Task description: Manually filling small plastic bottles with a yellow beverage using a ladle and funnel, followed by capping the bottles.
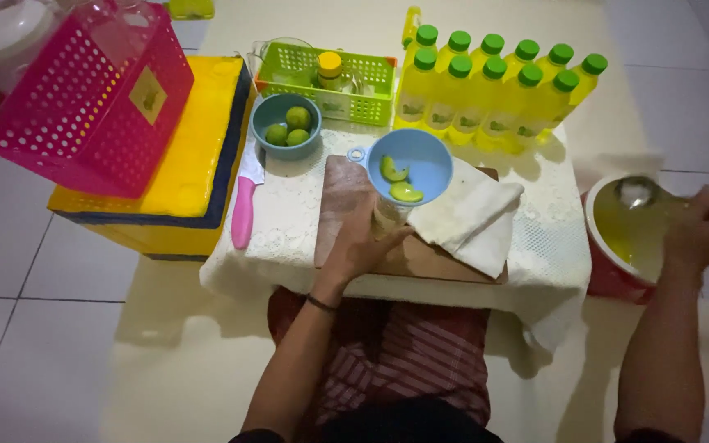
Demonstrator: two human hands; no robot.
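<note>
1. We see our left hand point(360, 246) wrapped around a clear bottle point(388, 216) that stands upright on the wooden cutting board point(342, 193); the fingers curl closed about its body, holding it steady.
2. A blue funnel point(413, 164) sits in the bottle's neck, mouth upward, with two green lime pieces point(400, 180) lying inside it.
3. Our right hand point(703, 226) is well off to the right, over a white bowl point(609, 246) of yellow liquid that sits lower than the table. It grips the handle of a ladle point(638, 193); the hand is blurred, so we cannot tell the finger spread exactly, only that it is closed on the handle.
4. The ladle's cup lies left of the right hand, its handle running roughly left to right, pointing toward the funnel. The funnel lies up and far left of the ladle, with a folded white cloth point(469, 217) between them.
5. Behind stand filled yellow bottles with green caps point(494, 86), a green basket point(330, 78), a small blue bowl of limes point(286, 125) and a pink-handled knife point(245, 201).
</note>
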